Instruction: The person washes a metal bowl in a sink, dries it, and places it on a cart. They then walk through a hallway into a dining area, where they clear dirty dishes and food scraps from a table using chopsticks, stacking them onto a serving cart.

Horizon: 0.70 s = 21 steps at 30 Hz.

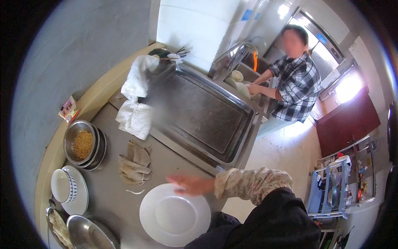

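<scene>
My right hand (194, 184), blurred, reaches over the upper rim of a round white plate (175, 214) on the metal counter. Its fingers are spread and nothing shows in them; whether they touch the rim is unclear. A patterned sleeve cover is on the forearm. My left hand is out of view. Beyond the plate lie a thin white strip (135, 191) and a crumpled beige cloth (135, 165). Higher up, a white towel (135, 118) rests against a large rectangular metal tray (199, 115).
Stacked metal bowls (70, 146), the top one holding yellow grains, stand by the wall. A white bowl (60, 186) sits on a white plate (81, 199) near a metal basin (90, 232). A person (295, 84) handles dishes at the sink. A blue cart (329, 190) stands right.
</scene>
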Available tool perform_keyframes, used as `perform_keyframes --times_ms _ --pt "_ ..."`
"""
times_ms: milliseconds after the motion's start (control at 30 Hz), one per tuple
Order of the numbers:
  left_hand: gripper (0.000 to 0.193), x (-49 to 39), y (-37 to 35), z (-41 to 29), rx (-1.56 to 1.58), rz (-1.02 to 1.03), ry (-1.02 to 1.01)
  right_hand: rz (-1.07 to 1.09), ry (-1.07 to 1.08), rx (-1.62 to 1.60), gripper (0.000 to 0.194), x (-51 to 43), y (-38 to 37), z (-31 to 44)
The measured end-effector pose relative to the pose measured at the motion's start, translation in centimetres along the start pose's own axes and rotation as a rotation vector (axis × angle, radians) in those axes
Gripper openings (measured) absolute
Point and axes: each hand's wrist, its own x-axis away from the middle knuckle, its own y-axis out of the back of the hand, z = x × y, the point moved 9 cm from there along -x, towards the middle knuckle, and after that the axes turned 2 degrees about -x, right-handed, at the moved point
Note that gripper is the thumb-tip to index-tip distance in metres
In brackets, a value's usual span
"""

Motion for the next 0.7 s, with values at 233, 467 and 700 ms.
perform_keyframes --times_ms 233,467,700 --pt "0.051 -1.0 0.2 1.8 0.559 -0.106 0.270 0.013 0.043 0.024 0.073 1.0 0.6 0.7" --pt "0.037 2.5 -4.2 -1.8 0.412 -0.144 0.197 -0.106 0.025 -0.066 0.070 0.6 3.3 0.3" --pt "0.035 3.9 -6.8 -2.4 0.243 -0.128 0.207 -0.160 0.045 -0.106 0.068 -0.3 2.7 1.2"
